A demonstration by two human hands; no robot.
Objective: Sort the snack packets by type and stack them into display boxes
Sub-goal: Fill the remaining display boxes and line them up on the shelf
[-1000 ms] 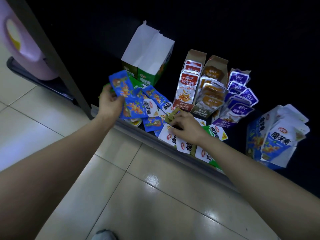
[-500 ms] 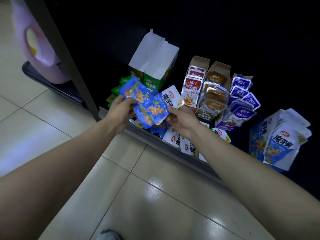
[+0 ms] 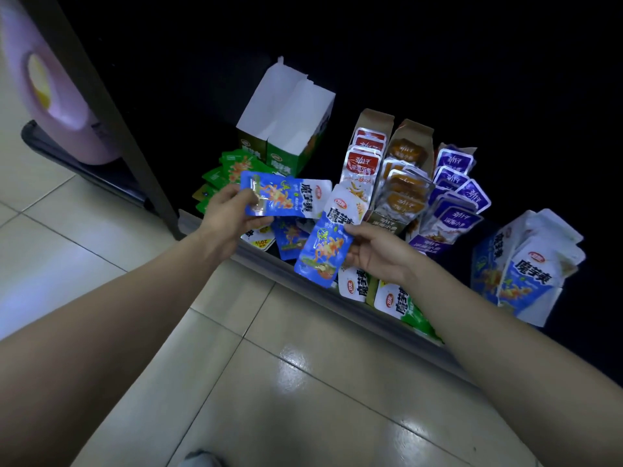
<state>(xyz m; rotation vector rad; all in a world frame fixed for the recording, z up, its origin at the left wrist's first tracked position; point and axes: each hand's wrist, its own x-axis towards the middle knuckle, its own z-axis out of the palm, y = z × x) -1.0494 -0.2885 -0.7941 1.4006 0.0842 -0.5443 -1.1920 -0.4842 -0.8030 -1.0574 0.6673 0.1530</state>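
Note:
My left hand (image 3: pixel 229 214) grips a small stack of blue snack packets (image 3: pixel 286 198), held flat above the low dark shelf. My right hand (image 3: pixel 374 249) pinches another blue packet (image 3: pixel 325 247) by its right edge, just below and right of that stack. Loose blue, green and white packets (image 3: pixel 397 299) lie on the shelf under both hands. A pile of green packets (image 3: pixel 232 166) sits behind my left hand, in front of an open green display box (image 3: pixel 286 129). A blue display box (image 3: pixel 526 264) filled with blue packets stands at the right.
Three filled display boxes stand side by side at the back: red packets (image 3: pixel 365 156), brown packets (image 3: pixel 404 183) and purple packets (image 3: pixel 455 193). A metal shelf lip (image 3: pixel 303 274) runs along the front. A dark upright post (image 3: pixel 111 106) and a pink container (image 3: pixel 57 99) stand at the left. Tiled floor lies below.
My right hand rose from the loose pile with a blue packet and now holds it apart from the stack. My left hand lowered its blue packets and turned them flat.

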